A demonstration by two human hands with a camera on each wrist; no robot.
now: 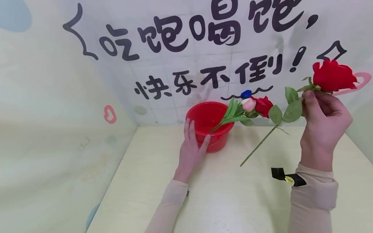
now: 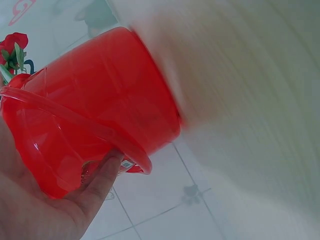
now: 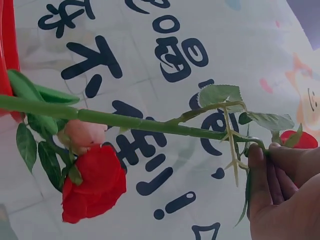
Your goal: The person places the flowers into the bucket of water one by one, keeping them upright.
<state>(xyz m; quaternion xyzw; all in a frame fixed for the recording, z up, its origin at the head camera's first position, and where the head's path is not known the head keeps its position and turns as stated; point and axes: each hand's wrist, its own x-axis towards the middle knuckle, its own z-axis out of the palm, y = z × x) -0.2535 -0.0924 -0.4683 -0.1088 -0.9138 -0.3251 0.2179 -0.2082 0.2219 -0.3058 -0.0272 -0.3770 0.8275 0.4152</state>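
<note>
My right hand (image 1: 324, 121) pinches an artificial red rose (image 1: 333, 76) by its stem just under the bloom. The leafy green stem (image 3: 150, 124) slants down and left, its lower end over the table in front of the bucket. A red plastic bucket (image 1: 214, 147) stands on the table near the back wall. My left hand (image 1: 192, 152) holds its near left side, fingers at the rim and thumb on the front. Beside the bucket's handle (image 2: 65, 112), part of that hand shows in the left wrist view. A second red rose (image 1: 263, 106) and a pink tulip (image 1: 249, 104) lean out of the bucket to the right.
A small blue bloom (image 1: 246, 94) shows behind the pink tulip. The pale table (image 1: 233, 200) meets a back wall covering (image 1: 172, 69) with large black lettering. Another patterned covering (image 1: 58, 136) rises along the left side.
</note>
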